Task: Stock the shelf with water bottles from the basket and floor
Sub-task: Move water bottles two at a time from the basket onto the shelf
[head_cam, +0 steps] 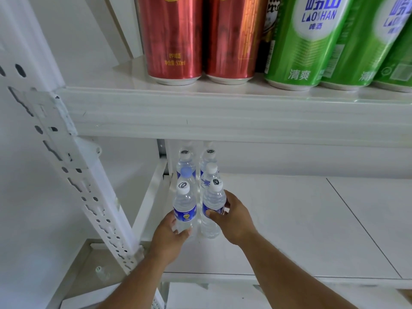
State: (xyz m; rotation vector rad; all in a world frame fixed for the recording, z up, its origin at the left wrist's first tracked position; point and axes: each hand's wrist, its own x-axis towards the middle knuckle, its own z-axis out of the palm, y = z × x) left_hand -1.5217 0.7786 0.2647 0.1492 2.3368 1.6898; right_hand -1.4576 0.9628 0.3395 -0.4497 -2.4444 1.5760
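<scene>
We are gripping two bottles at frame centre: left hand (169, 236) curling round left bottle (184, 208), right hand (234, 219) round right bottle (213, 205). Both standing near shelf (289, 219) left edge; open board spreading right.

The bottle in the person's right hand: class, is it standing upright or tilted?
Tilted. The bottle in the right hand leans, its cap toward the right, while the left-hand bottle beside it stands nearly straight.
</scene>
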